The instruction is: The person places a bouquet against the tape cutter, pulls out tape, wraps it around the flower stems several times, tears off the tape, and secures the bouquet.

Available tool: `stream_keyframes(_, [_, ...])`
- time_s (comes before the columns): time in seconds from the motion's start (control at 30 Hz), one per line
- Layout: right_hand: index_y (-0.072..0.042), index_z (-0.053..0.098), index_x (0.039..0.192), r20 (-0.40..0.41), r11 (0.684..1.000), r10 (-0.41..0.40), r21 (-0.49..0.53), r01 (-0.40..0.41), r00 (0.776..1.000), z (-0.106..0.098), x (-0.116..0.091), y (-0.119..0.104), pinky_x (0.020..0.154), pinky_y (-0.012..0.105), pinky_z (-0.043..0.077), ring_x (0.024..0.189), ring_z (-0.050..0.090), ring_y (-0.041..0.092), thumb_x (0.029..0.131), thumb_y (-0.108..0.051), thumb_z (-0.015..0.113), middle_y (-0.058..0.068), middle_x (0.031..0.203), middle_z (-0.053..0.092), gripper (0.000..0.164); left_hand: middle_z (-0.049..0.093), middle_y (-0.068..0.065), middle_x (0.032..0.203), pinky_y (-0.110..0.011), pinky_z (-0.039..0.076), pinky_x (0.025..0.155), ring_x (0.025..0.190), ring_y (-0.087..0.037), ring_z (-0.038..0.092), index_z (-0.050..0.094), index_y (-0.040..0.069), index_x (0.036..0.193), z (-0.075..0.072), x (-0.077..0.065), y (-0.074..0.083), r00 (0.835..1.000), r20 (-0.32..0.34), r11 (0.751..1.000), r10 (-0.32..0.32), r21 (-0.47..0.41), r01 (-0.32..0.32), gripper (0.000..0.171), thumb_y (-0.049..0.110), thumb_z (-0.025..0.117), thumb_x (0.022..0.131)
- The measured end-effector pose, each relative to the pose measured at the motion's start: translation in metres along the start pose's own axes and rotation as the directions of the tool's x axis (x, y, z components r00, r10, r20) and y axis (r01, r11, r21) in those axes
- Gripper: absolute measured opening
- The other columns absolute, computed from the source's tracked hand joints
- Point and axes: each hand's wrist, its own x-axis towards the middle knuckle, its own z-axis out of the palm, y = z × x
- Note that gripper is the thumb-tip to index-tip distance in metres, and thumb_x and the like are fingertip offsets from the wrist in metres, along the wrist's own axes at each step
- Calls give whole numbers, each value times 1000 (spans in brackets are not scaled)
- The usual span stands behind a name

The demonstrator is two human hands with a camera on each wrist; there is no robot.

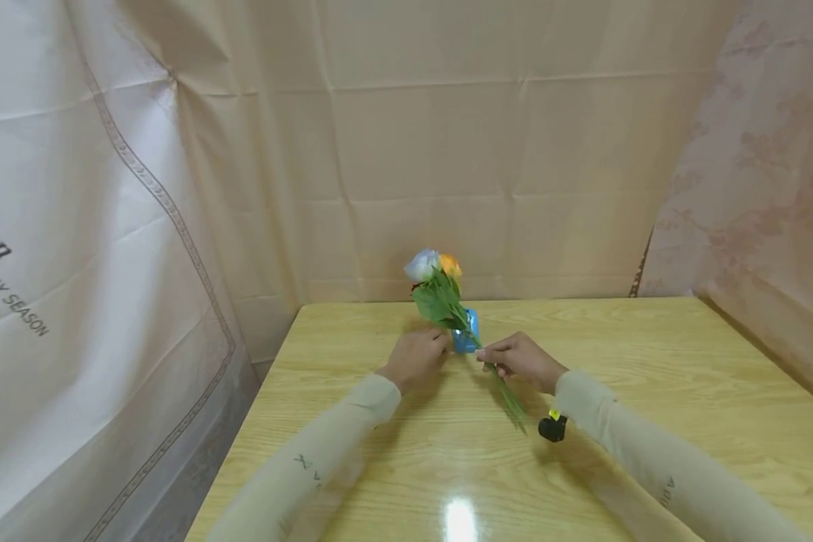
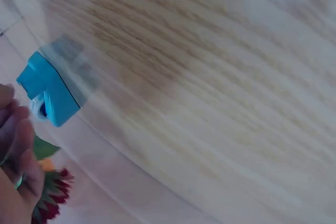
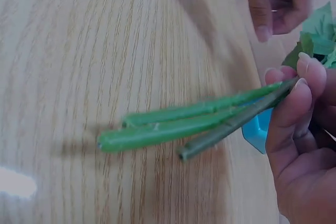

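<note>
My right hand (image 1: 523,360) pinches the green stems of a small bunch of flowers (image 1: 440,297) between thumb and fingertips. The bunch tilts up and left, with a pale lavender bloom (image 1: 423,266), an orange bloom (image 1: 450,265) and a red bloom (image 2: 56,195). Below the grip, several cut stem ends (image 3: 157,132) stick out over the table. Behind the stems stands a blue tape dispenser (image 2: 55,90), partly hidden in the head view. Just left of it is my left hand (image 1: 418,355), its fingers loosely bent, with nothing visible in them.
A black object with a yellow mark (image 1: 552,427) lies near my right wrist. The wood-grain table (image 1: 352,331) ends at a beige cloth backdrop (image 1: 420,143), with a pale printed sheet (image 1: 54,226) on the left and a patterned sheet (image 1: 765,188) on the right.
</note>
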Motion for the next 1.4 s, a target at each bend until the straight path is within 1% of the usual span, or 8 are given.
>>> stream_keyframes(0.1, [9,70,122,-33,1000,8,-13,-8,999,-3,-4,0,66,31,52,64,53,10,103,-25,64,24,100,70,39,72,3,92,-28,56,67,80,-13,69,79,14,97,2,-1,-2,995,55,996,-81,-39,83,10,15,69,99])
stream_keyframes(0.23, [10,69,122,-69,1000,-1,-24,0,998,-9,-8,0,67,34,53,65,54,13,104,-22,64,18,94,72,37,70,3,86,-32,57,67,78,-14,69,76,17,88,4,-2,-2,976,130,980,-174,-74,184,16,20,67,100])
stream_keyframes(0.57, [7,70,123,-168,996,-4,-94,-12,986,-20,-19,2,73,41,53,67,54,16,103,-27,64,23,102,72,40,73,2,85,-27,53,64,71,-8,64,76,12,91,9,5,-1,923,257,912,-286,-224,345,14,21,70,100])
stream_keyframes(0.77, [7,71,123,-196,995,0,-99,-19,981,-26,-25,4,77,42,52,68,55,20,104,-27,64,24,100,72,39,73,-1,87,-30,54,70,77,-11,67,75,8,95,14,15,3,917,272,885,-292,-286,367,18,24,68,101])
stream_keyframes(0.93, [6,72,122,-186,992,-9,-129,-15,983,-27,-27,2,79,42,52,69,55,21,103,-29,65,21,97,72,41,71,-2,83,-31,54,70,75,-13,66,72,8,87,18,19,5,902,294,842,-316,-351,409,21,22,67,102])
stream_keyframes(1.0, [5,72,122,-177,989,-9,-144,-17,984,-26,-27,2,82,41,51,71,56,22,102,-31,66,21,96,72,42,69,-1,78,-30,53,67,70,-12,62,69,9,84,19,19,5,897,304,841,-321,-345,417,21,21,67,102])
stream_keyframes(1.2, [4,71,125,-172,989,-6,-150,-20,985,-30,-30,5,87,40,51,72,57,21,102,-34,66,20,100,72,45,53,4,65,-26,42,58,59,-8,44,56,13,72,24,20,5,899,323,870,-297,-296,394,33,21,66,102])
stream_keyframes(1.4, [4,70,126,-209,985,-12,-169,-24,978,-42,-38,11,84,40,50,70,57,22,103,-35,64,21,104,72,46,63,4,75,-25,48,62,66,-7,54,68,10,82,22,24,12,903,330,873,-276,-307,379,25,25,65,103])
